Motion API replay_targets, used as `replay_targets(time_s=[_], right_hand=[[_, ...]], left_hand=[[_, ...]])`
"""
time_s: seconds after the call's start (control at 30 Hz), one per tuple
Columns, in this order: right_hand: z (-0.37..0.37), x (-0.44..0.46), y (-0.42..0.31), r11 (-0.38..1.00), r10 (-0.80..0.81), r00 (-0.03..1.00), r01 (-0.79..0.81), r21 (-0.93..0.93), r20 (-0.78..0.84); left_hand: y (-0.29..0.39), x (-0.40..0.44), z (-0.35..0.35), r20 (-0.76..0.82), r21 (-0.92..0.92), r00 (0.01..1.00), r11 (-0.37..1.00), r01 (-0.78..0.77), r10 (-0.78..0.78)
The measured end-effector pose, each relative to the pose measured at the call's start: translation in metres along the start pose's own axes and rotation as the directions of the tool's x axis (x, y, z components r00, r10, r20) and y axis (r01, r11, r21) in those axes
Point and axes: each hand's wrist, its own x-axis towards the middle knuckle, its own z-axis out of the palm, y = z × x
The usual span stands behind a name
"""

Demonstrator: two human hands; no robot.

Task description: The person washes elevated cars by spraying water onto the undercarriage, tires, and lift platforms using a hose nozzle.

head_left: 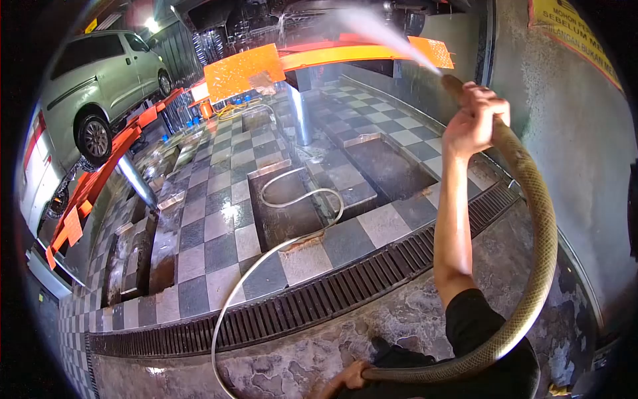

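Raised at the upper right, my right hand (pixel 473 123) is wrapped round a thick tan hose (pixel 541 226) near its front end. Water (pixel 385 33) sprays from that end up and to the left, toward the dark underside of a raised vehicle (pixel 232 23). The hose loops down the right side and back to the bottom centre. There my left hand (pixel 352 376) is closed round its lower part, close to my dark clothing. An orange lift (pixel 242 70) on a shiny metal post (pixel 299 116) stands beneath the vehicle.
A silver van (pixel 113 80) rests on another orange lift (pixel 109 163) at the left. Recessed pits (pixel 385 166) break the checkered floor (pixel 219 253). A thin pale hose (pixel 229 299) crosses a long drain grate (pixel 279 316). A grey wall (pixel 571 120) rises at right.
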Motion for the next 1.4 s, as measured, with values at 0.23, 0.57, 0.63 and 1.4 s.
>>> replay_targets(time_s=[0.23,0.57,0.63,1.4], right_hand=[[-0.008,0.03,0.006,0.992,-0.124,0.979,0.117,-0.053,-0.16],[0.026,-0.004,0.01,0.974,0.018,0.975,-0.068,0.217,0.223],[0.021,0.002,0.007,0.999,0.008,0.999,-0.01,0.036,0.051],[-0.042,0.009,0.008,1.0,0.011,1.0,-0.011,-0.03,0.029]], left_hand=[[-0.022,0.015,0.007,-0.31,-0.155,0.932,0.957,-0.245,0.188],[-0.004,0.018,-0.001,-0.241,-0.094,0.97,0.993,-0.067,0.043],[-0.009,0.018,-0.001,-0.268,-0.116,0.956,0.981,-0.154,0.118],[-0.003,0.041,-0.014,-0.103,-0.094,0.989,0.989,-0.117,0.107]])
